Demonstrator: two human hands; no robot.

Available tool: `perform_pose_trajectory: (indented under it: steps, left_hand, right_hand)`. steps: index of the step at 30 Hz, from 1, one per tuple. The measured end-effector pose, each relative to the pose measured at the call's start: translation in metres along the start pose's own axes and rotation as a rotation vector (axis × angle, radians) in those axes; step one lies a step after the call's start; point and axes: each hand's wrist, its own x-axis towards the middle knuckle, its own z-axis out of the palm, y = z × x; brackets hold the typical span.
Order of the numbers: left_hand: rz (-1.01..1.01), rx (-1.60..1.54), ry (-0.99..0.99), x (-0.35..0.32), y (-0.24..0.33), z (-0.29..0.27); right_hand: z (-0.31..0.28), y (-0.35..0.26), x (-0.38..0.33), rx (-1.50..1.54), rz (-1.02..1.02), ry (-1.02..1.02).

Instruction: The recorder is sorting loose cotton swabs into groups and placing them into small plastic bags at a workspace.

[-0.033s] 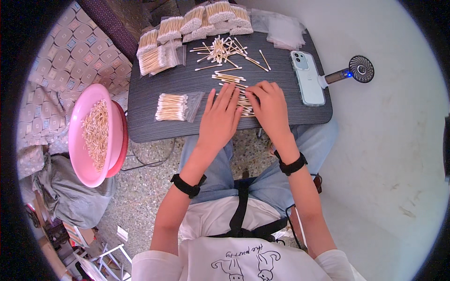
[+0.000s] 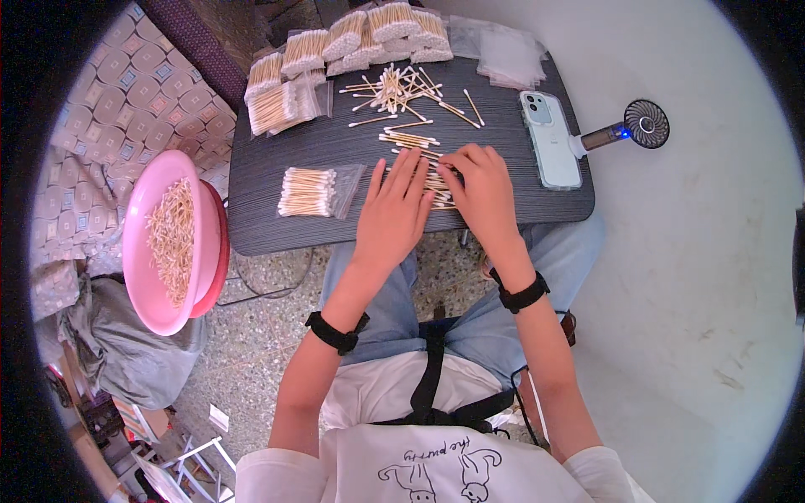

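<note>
Cotton swabs [image 2: 438,191] with wooden sticks lie in a rough row on the dark table, between my two hands. My left hand [image 2: 392,205] rests on their left part, its fingers stretched out and slightly spread. At their right ends is my right hand [image 2: 486,193], fingers loosely bent and touching them; its palm side is hidden. A few more swabs [image 2: 406,139] continue just beyond my fingertips. Farther back lies a jumbled pile of loose swabs [image 2: 398,90]. Left of my left hand is a clear bag filled with swabs [image 2: 306,192].
Filled swab bags [image 2: 325,50] are stacked along the table's [image 2: 260,226] far left edge. Empty clear bags [image 2: 511,57] lie at the far right, above a pale phone [image 2: 553,147]. A small fan [image 2: 646,124] juts past the right edge. Left stands a pink basin [image 2: 138,277] holding many swabs.
</note>
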Motion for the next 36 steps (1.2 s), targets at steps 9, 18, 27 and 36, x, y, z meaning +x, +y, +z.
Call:
perform_pose_trajectory:
  steps: [9, 18, 27, 36]
  left_hand:
    - [-0.002, -0.048, -0.011, 0.0, -0.001, -0.002]
    - [-0.01, -0.041, 0.018, 0.003, 0.002, -0.002]
    - [-0.038, -0.043, 0.02, 0.003, 0.001, -0.001]
    - [-0.039, -0.023, 0.045, 0.003, 0.001, 0.001]
  right_hand:
    - [0.007, 0.004, 0.007, -0.006, -0.035, -0.004]
    - [0.011, 0.003, 0.007, 0.106, 0.04, 0.021]
    - [-0.003, -0.01, -0.006, 0.171, 0.08, 0.046]
    - [0.002, -0.014, -0.021, 0.133, 0.087, 0.009]
